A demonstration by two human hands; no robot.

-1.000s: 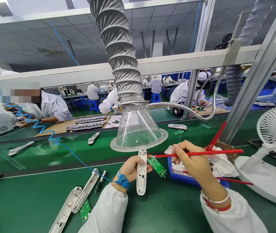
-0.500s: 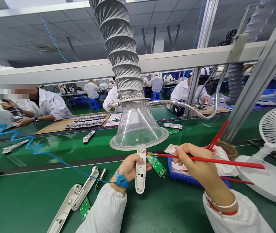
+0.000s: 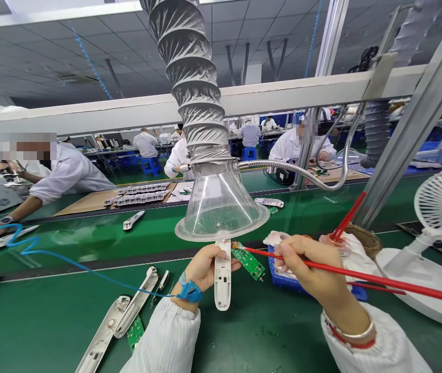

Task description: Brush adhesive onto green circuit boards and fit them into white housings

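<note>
My left hand (image 3: 204, 267) is closed around a long white plastic housing (image 3: 222, 282), held upright under the clear fume hood (image 3: 221, 210). A small green circuit board (image 3: 248, 260) hangs from the top of the housing, tilted down to the right. My right hand (image 3: 311, 270) grips a long red brush (image 3: 360, 277) like a pen. Its tip touches the upper left end of the board. A blue wrist strap (image 3: 189, 291) with a coiled blue cord sits on my left wrist.
A blue tray (image 3: 283, 280) with white cloth lies behind my right hand. A white desk fan (image 3: 434, 233) stands at right. White housings (image 3: 137, 303) and a green board (image 3: 134, 332) lie at lower left. Other workers sit beyond the green conveyor belt (image 3: 88, 238).
The brush handle has swung downward to the right while its tip stays on the board. The housings on the conveyor have drifted left. The worker at left has reached an arm forward.
</note>
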